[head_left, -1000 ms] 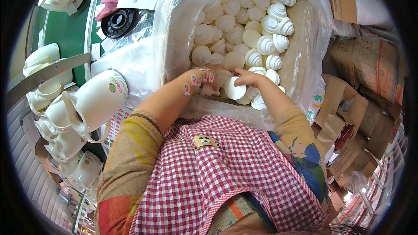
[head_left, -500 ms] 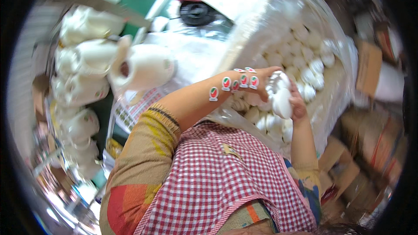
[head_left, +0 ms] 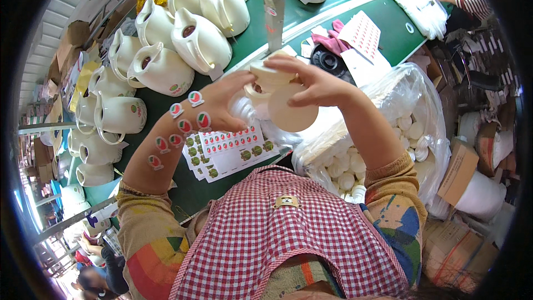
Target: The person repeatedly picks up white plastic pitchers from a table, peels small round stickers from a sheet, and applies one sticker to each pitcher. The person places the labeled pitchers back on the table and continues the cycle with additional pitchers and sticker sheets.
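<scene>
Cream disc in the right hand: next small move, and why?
Probably set the cream disc down on the green table beside the printed sheets: the right hand holds it, and the left hand looks occupied with a ridged white piece.

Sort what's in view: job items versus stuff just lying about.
Likely job items:
round cream lid, in the right hand
ridged white piece, at the left hand
white jugs
loose lids in the plastic-lined box

Apparently lying about:
black ring part
pink cloth
brown carton
</scene>
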{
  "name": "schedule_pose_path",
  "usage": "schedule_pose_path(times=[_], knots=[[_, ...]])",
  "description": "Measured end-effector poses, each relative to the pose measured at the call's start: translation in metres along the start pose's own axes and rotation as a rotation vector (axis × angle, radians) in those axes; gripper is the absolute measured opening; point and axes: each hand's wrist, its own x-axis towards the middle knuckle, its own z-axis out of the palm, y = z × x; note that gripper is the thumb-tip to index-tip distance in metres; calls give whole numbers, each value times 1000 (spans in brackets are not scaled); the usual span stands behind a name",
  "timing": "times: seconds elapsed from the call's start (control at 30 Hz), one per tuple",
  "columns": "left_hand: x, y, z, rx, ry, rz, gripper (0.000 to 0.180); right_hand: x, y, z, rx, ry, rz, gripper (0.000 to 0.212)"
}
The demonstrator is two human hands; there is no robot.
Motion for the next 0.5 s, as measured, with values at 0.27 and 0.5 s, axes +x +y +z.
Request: schedule_pose_path(times=[0.27, 0.5], knots=[[-46, -39, -62, 39, 228, -224, 76, 21, -63, -28, 58, 9, 168, 78], [30, -157, -119, 766, 685, -87, 47, 242, -29, -40, -289, 662, -275, 40]])
